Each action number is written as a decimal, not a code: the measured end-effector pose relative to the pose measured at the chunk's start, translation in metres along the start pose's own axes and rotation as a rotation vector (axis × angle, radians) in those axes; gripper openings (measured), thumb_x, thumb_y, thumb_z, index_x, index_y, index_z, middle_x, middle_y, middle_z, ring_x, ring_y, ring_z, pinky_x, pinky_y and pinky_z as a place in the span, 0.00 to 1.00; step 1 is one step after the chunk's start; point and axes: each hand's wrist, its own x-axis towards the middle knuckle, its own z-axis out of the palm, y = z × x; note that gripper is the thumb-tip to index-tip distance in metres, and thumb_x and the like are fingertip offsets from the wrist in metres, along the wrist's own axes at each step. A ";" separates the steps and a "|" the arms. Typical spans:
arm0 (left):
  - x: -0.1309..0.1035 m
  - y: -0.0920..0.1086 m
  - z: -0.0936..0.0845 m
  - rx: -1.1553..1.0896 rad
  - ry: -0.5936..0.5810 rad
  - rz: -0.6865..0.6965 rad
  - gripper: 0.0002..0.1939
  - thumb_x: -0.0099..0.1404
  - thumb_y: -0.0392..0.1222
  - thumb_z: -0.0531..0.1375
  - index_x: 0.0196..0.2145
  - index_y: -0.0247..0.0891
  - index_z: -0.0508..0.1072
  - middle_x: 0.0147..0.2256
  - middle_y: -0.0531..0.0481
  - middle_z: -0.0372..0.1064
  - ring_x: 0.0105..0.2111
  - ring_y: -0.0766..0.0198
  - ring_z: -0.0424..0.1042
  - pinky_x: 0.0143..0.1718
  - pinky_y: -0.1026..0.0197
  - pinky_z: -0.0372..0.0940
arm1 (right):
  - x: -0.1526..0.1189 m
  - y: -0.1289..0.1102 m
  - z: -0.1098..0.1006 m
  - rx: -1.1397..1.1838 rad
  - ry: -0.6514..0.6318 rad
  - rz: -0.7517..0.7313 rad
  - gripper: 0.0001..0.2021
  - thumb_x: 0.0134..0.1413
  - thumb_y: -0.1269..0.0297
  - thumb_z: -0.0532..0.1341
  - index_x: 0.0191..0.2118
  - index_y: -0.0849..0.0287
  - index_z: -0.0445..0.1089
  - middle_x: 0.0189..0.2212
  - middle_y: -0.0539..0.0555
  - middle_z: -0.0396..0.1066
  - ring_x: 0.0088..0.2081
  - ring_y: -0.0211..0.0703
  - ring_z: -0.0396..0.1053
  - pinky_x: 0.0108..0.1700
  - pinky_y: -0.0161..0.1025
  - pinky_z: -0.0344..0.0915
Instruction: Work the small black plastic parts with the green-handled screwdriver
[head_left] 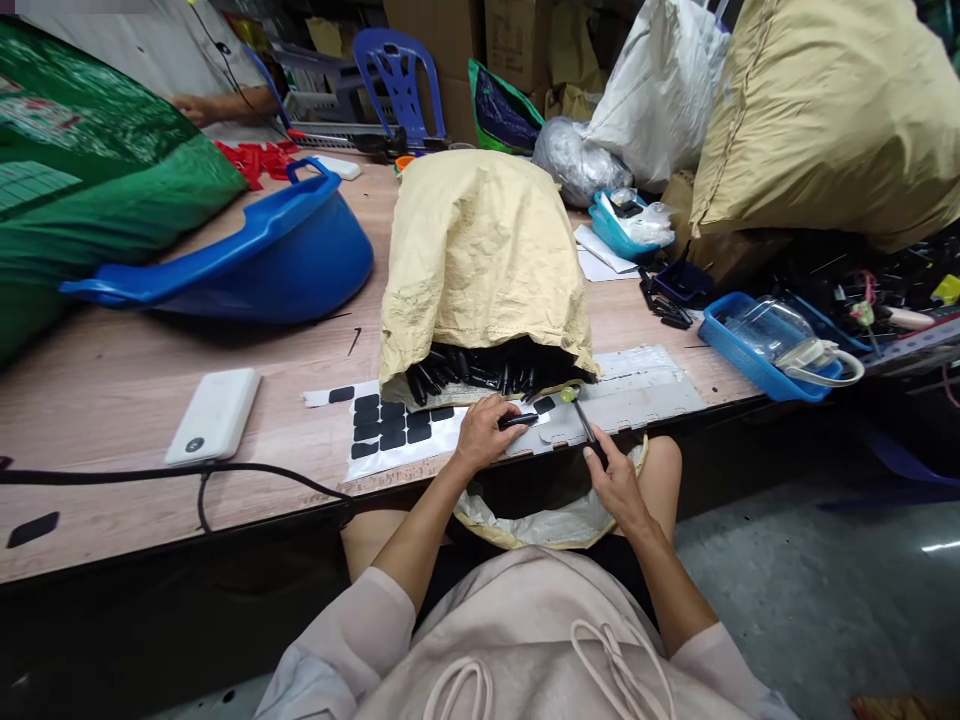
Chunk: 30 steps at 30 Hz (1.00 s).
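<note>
My left hand [484,432] is closed on a slim black piece [519,421] at the table's front edge. In my right hand [616,472] is a tool [583,418] with a dark handle, a metal shaft and a yellow-green tip, which points away from me over a grey board [637,385]. Left of my left hand lies a white sheet [365,466] bearing rows of black rounded squares [392,425]. Just beyond both hands, a tan sack [491,250] lies with its mouth toward me, showing many black pieces [480,370] inside.
An open bag [559,527] sits on my lap below the table edge. A white power bank [217,415] with a black cable and a large blue basin [262,250] are on the left. A blue tray [765,350] stands at right. A person's hand [196,108] shows at back left.
</note>
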 end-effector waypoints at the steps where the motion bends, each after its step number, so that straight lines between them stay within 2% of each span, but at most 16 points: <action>1: 0.000 0.001 0.000 -0.001 -0.001 -0.001 0.07 0.62 0.43 0.70 0.38 0.42 0.80 0.35 0.50 0.73 0.40 0.56 0.72 0.46 0.54 0.66 | -0.006 -0.004 0.001 0.025 -0.021 0.003 0.26 0.69 0.56 0.54 0.66 0.60 0.68 0.53 0.60 0.79 0.49 0.49 0.79 0.56 0.46 0.75; 4: 0.000 0.002 0.000 0.001 0.005 -0.006 0.06 0.62 0.43 0.70 0.38 0.43 0.80 0.35 0.50 0.73 0.40 0.56 0.72 0.46 0.54 0.65 | -0.021 -0.017 0.005 0.072 -0.058 -0.048 0.24 0.70 0.57 0.54 0.66 0.59 0.68 0.42 0.55 0.82 0.39 0.43 0.79 0.49 0.40 0.77; 8: 0.000 0.003 0.001 -0.003 0.016 -0.015 0.06 0.62 0.43 0.70 0.38 0.43 0.81 0.35 0.50 0.73 0.40 0.55 0.72 0.45 0.54 0.65 | -0.030 -0.025 0.011 0.050 -0.041 -0.157 0.24 0.71 0.62 0.54 0.68 0.60 0.66 0.42 0.56 0.81 0.38 0.41 0.79 0.47 0.38 0.78; 10: 0.000 0.003 0.002 -0.009 0.021 -0.016 0.06 0.62 0.43 0.70 0.38 0.43 0.82 0.35 0.50 0.73 0.40 0.56 0.72 0.45 0.54 0.65 | -0.030 -0.027 0.013 0.028 -0.037 -0.218 0.25 0.72 0.63 0.53 0.70 0.58 0.63 0.50 0.59 0.80 0.41 0.42 0.80 0.49 0.39 0.78; 11: 0.000 0.003 0.002 -0.011 0.022 -0.015 0.06 0.62 0.43 0.70 0.38 0.43 0.82 0.35 0.50 0.74 0.40 0.56 0.72 0.45 0.54 0.65 | -0.030 -0.028 0.014 0.017 -0.028 -0.255 0.25 0.72 0.64 0.53 0.72 0.57 0.62 0.55 0.60 0.78 0.45 0.44 0.80 0.52 0.40 0.78; 13: 0.000 0.003 0.002 -0.009 0.021 -0.013 0.06 0.62 0.43 0.70 0.38 0.43 0.82 0.35 0.50 0.74 0.40 0.55 0.72 0.44 0.54 0.65 | -0.030 -0.028 0.016 -0.006 -0.001 -0.327 0.27 0.73 0.65 0.53 0.73 0.54 0.59 0.63 0.60 0.72 0.57 0.47 0.76 0.59 0.44 0.75; 15: 0.000 0.004 0.002 -0.002 0.022 -0.014 0.06 0.62 0.43 0.70 0.38 0.43 0.82 0.35 0.49 0.74 0.41 0.55 0.73 0.45 0.54 0.65 | -0.030 -0.027 0.018 -0.030 0.007 -0.373 0.27 0.73 0.66 0.52 0.74 0.53 0.57 0.65 0.59 0.69 0.64 0.49 0.71 0.64 0.46 0.71; 20: 0.000 0.006 0.002 0.010 0.021 -0.022 0.05 0.63 0.42 0.70 0.37 0.44 0.82 0.35 0.49 0.74 0.42 0.54 0.73 0.45 0.54 0.64 | -0.029 -0.024 0.022 -0.048 -0.018 -0.373 0.26 0.74 0.67 0.52 0.74 0.54 0.59 0.64 0.60 0.72 0.64 0.48 0.71 0.64 0.46 0.72; 24: 0.000 0.007 0.002 0.018 0.010 -0.026 0.05 0.63 0.42 0.70 0.37 0.44 0.82 0.35 0.49 0.74 0.42 0.54 0.72 0.45 0.53 0.64 | -0.030 -0.030 0.025 -0.018 -0.005 -0.394 0.26 0.74 0.67 0.52 0.73 0.55 0.59 0.65 0.59 0.70 0.65 0.47 0.70 0.66 0.45 0.69; 28: 0.000 0.008 0.001 0.019 0.008 -0.036 0.03 0.63 0.42 0.69 0.36 0.44 0.81 0.34 0.50 0.73 0.41 0.55 0.72 0.46 0.53 0.64 | -0.030 -0.036 0.028 -0.035 -0.102 -0.350 0.25 0.73 0.66 0.51 0.72 0.55 0.62 0.62 0.58 0.73 0.63 0.46 0.71 0.65 0.44 0.70; 30: 0.000 0.008 0.001 0.012 0.003 -0.034 0.03 0.63 0.42 0.69 0.36 0.44 0.81 0.35 0.49 0.73 0.42 0.55 0.72 0.46 0.53 0.64 | -0.028 -0.036 0.026 -0.044 -0.103 -0.318 0.25 0.73 0.65 0.51 0.71 0.56 0.64 0.61 0.59 0.74 0.63 0.47 0.72 0.65 0.45 0.70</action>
